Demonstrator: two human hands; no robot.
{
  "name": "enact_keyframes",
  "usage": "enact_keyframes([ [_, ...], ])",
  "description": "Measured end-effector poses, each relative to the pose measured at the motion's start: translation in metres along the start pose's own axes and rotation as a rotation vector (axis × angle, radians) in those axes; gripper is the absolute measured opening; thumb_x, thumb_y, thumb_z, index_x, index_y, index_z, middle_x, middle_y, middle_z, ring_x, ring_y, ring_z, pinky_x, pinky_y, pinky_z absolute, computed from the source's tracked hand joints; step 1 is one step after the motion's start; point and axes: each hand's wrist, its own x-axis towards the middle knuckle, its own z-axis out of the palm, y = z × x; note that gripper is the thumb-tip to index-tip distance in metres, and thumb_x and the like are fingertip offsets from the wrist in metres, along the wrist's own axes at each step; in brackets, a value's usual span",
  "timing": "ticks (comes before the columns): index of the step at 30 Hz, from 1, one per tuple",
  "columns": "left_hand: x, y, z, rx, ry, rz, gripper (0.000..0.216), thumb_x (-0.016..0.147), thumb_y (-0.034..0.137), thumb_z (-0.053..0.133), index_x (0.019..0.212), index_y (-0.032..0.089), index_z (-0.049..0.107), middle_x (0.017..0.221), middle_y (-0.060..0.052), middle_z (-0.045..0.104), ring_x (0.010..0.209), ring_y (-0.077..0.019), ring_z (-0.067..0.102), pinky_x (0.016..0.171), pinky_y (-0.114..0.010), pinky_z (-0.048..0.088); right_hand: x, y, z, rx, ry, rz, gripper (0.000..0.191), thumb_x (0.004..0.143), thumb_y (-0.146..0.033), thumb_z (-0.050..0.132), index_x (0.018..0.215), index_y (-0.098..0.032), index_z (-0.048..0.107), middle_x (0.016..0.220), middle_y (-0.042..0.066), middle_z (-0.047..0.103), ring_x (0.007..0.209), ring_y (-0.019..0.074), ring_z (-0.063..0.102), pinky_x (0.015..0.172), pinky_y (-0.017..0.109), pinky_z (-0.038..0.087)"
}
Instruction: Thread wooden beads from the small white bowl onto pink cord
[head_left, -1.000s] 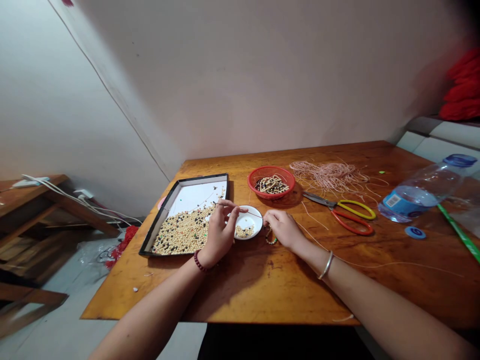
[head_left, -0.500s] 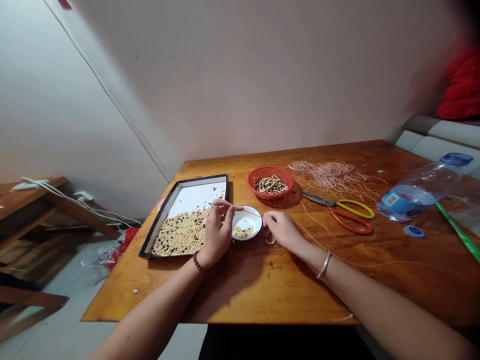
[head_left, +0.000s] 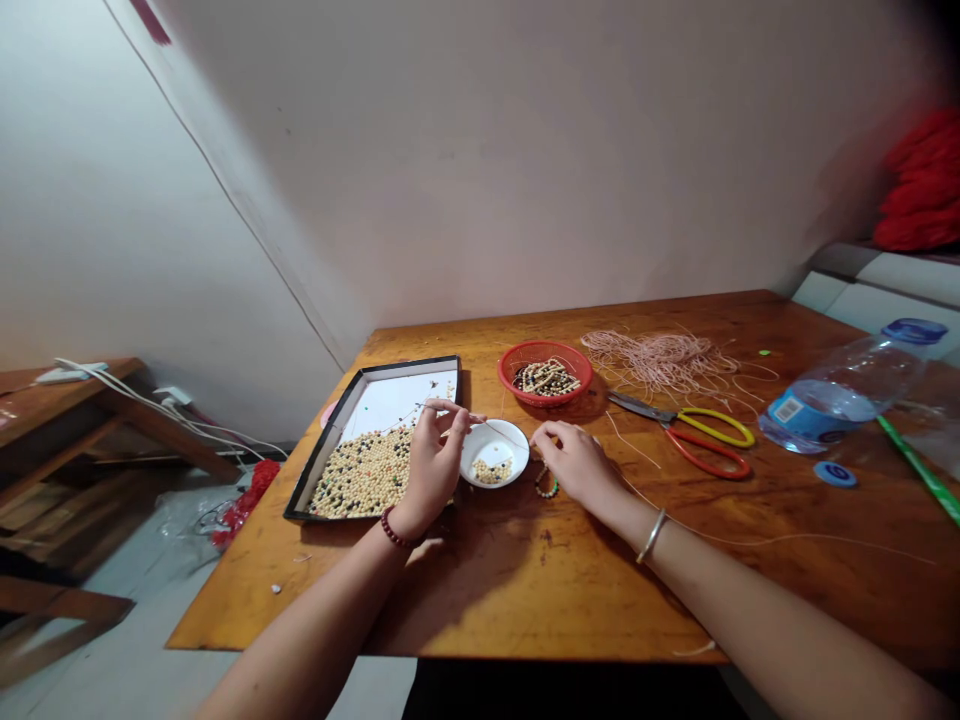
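Two bare hands work over a wooden table (head_left: 525,590) in the head view. Left hand (head_left: 433,470) is narrow, pinching a thin needle (head_left: 450,412) between thumb and fingertips, just above the right corner of a black-rimmed tray (head_left: 330,440). Right hand (head_left: 576,465) is curled and low, fingers narrow, just right of a white dish (head_left: 480,468); cannot tell if it grips anything. Short beaded strand (head_left: 547,487) lies on the table just below the right hand's fingers. Pale thread (head_left: 787,538) runs off across the table to the right. Dish holds a small heap of pale beads (head_left: 492,472); tray holds many pale and dark beads (head_left: 364,475). Behind the dish sits a red plastic basket (head_left: 577,372) with strung beads (head_left: 546,378). Further right: tangled pink cord (head_left: 660,360), scissors (head_left: 712,435) with yellow and red handles, clear plastic bottle (head_left: 840,400), blue bottle cap (head_left: 835,474). Beaded bracelet (head_left: 391,528) on left wrist, silver bangle (head_left: 651,536) on right.
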Motion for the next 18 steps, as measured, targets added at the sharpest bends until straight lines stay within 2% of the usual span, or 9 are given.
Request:
enact_keyframes([
  [3, -0.001, 0.002, 0.0, 0.026, -0.066, -0.011, 0.022, 0.089, 0.039, 0.057, 0.09, 0.019, 0.048, 0.082, -0.005, 0.067, 0.089, -0.0199, 0.069, 0.07, -0.028, 0.053, -0.001, -0.01, -0.002, 0.091, 0.034, -0.136, 0.02, 0.087, -0.026, 0.049, 0.082, -0.02, 0.068, 0.09, 0.006, 0.069, 0.089, 0.0205, 0.058, 0.083, 0.03, 0.04],
  [6, -0.003, 0.004, 0.0, 0.03, -0.128, -0.024, 0.022, 0.087, 0.039, 0.059, 0.09, 0.019, 0.05, 0.084, -0.005, 0.066, 0.088, -0.02, 0.069, 0.069, -0.028, 0.054, -0.005, -0.019, -0.003, 0.213, 0.0, -0.258, 0.02, 0.089, -0.028, 0.05, 0.089, -0.021, 0.069, 0.094, 0.006, 0.068, 0.094, 0.0199, 0.057, 0.088, 0.031, 0.039],
  [12, -0.005, 0.005, 0.001, 0.086, -0.201, 0.016, 0.021, 0.088, 0.037, 0.057, 0.089, 0.017, 0.053, 0.089, -0.004, 0.062, 0.086, -0.0171, 0.067, 0.071, -0.026, 0.053, -0.008, -0.018, 0.002, 0.3, -0.096, -0.311, 0.019, 0.088, -0.031, 0.055, 0.088, -0.02, 0.07, 0.095, 0.005, 0.068, 0.097, 0.0196, 0.057, 0.09, 0.033, 0.04],
  [15, -0.004, 0.005, -0.002, 0.319, -0.267, 0.048, 0.02, 0.092, 0.037, 0.051, 0.092, 0.017, 0.055, 0.089, -0.004, 0.064, 0.082, -0.0149, 0.064, 0.069, -0.025, 0.049, -0.005, -0.013, 0.004, 0.301, -0.077, -0.251, 0.023, 0.09, -0.031, 0.051, 0.084, -0.018, 0.069, 0.09, 0.006, 0.068, 0.091, 0.0195, 0.058, 0.086, 0.033, 0.041],
  [18, -0.002, 0.005, -0.006, 0.751, -0.35, 0.13, 0.021, 0.093, 0.034, 0.047, 0.095, 0.019, 0.061, 0.088, -0.004, 0.067, 0.078, -0.0166, 0.061, 0.07, -0.028, 0.045, -0.001, -0.01, 0.004, 0.378, 0.021, -0.141, 0.025, 0.089, -0.031, 0.048, 0.08, -0.016, 0.067, 0.085, 0.006, 0.068, 0.085, 0.0196, 0.06, 0.08, 0.032, 0.042],
])
